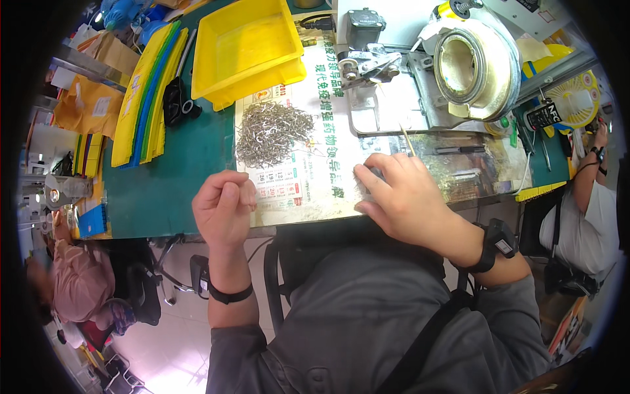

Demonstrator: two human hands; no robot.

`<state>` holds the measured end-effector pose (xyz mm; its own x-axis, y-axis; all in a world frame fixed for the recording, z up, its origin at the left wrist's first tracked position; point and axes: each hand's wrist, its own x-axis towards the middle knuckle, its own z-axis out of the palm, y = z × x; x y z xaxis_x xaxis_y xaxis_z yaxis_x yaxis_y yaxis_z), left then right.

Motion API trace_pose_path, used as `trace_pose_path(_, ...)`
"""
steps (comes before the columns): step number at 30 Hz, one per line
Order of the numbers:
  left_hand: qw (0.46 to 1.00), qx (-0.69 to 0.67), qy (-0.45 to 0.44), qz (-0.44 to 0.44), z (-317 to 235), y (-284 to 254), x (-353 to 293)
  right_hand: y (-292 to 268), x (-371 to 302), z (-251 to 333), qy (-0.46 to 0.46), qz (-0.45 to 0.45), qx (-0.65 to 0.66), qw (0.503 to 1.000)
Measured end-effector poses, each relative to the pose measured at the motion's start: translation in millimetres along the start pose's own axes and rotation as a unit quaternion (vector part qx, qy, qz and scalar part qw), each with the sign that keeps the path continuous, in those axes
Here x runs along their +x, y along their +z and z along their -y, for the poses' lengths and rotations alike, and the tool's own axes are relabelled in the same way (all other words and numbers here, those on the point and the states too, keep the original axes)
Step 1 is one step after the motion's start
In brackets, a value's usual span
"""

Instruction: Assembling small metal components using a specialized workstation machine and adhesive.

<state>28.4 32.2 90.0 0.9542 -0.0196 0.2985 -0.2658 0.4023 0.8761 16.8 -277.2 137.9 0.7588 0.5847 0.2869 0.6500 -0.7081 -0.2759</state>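
The person's grey shirt is nearest, with one black strap across it. The left hand is over the table's front edge, its fingers curled in and the thumb against them; whether something small is pinched there, I cannot tell. The right hand is over the printed paper, thumb and first finger well parted, with nothing visible between their tips. Its other fingers are partly bent beside a thin stick; contact is unclear.

Just beyond the left hand, a heap of small bent metal pieces lies on the paper, too tangled to count. Under the paper is the green table. Behind the heap stands a yellow bin; whether a second is nested under it is hard to tell. To its left are yellow, green and blue strips, their number unclear where they overlap. Beyond the right hand are one metal tray, one black box and one big metal ring.

In the room, one person in pink sits at left and one in white at right, both partly cut off by the dark rim. The pale floor shows below.
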Motion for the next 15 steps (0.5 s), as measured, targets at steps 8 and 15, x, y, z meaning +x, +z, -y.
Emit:
trace_pose_path(8,1.0,0.021,-0.01,-0.001,-0.9,0.9,-1.5,-4.9,-4.3,1.6,0.02,-0.005,-0.019,1.0)
trace_pose_path(15,1.0,0.018,-0.012,0.005,-1.1,-0.5,-5.0,-5.6,-11.3,-4.2,0.008,-0.025,-0.016,1.0)
